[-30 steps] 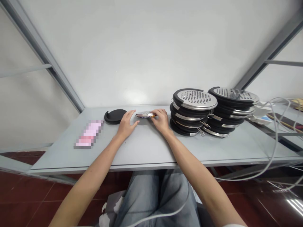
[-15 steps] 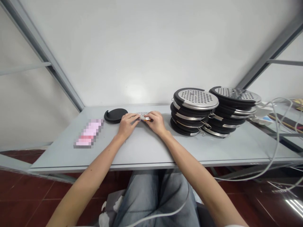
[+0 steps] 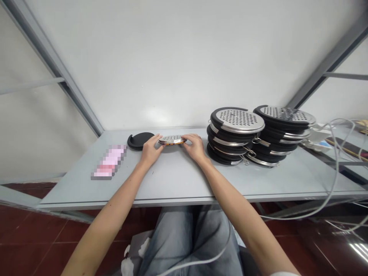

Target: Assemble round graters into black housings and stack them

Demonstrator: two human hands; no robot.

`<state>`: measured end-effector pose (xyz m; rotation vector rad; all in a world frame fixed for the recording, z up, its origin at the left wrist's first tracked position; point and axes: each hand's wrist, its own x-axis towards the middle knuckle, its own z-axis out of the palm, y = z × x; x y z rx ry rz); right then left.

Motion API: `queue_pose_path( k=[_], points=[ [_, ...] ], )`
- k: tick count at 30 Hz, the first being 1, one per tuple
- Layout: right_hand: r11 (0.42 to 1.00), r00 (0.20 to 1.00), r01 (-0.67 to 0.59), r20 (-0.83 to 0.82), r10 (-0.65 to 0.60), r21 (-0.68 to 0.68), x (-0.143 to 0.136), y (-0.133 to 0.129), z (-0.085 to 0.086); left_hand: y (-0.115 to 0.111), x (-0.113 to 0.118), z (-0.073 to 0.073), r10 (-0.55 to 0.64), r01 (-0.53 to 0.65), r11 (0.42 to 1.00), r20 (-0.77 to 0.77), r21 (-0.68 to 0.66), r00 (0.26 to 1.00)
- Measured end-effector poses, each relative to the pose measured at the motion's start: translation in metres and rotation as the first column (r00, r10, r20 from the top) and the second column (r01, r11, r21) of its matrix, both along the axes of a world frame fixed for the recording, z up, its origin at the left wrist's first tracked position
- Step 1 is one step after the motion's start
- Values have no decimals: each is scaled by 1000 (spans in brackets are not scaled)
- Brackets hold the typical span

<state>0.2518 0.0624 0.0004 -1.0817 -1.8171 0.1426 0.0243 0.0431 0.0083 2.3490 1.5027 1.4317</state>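
Note:
A round silver perforated metal disc (image 3: 172, 138) with an orange and dark edge underneath is held level just above the table. My left hand (image 3: 150, 150) grips its left rim between thumb and fingers. On the opposite side, my right hand (image 3: 196, 147) pinches the right rim the same way. Beside my left hand lies a round black cover (image 3: 140, 140) with a raised lip on its left. To the right of my right hand stands a stack of similar perforated discs in black covers (image 3: 238, 121), with wire loops sticking out.
A second stack of covered discs (image 3: 287, 114) stands farther right. A blurred pink rectangle (image 3: 110, 163) lies at left on the grey table (image 3: 175, 180). White cables (image 3: 337, 168) hang at the right edge, and a white wall (image 3: 172, 69) rises behind.
My hands have moved apart toward the disc's two sides, so more of its face and rim shows. The stacks and the black cover stay in place.

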Motion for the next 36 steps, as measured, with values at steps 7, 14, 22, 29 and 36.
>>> queue_pose_path(
  k=[7,14,22,29,36],
  points=[
    [997,996,14,91,-20,72,-4,-3,3,-3,8,-4,-64,81,990,-136,118,989],
    [995,993,-44,114,34,89,-10,-4,0,-7,15,-5,-93,123,981,-199,147,976],
    [983,990,-132,64,125,130,-9,-5,1,-3,9,-6,-162,168,984,-105,59,981],
    [972,981,-190,-21,195,138,-5,-5,6,-2,6,-3,-163,162,987,-29,-4,986],
    [981,988,-152,18,150,117,-5,-5,5,-4,8,-3,-158,163,986,-99,39,982]
  ],
)
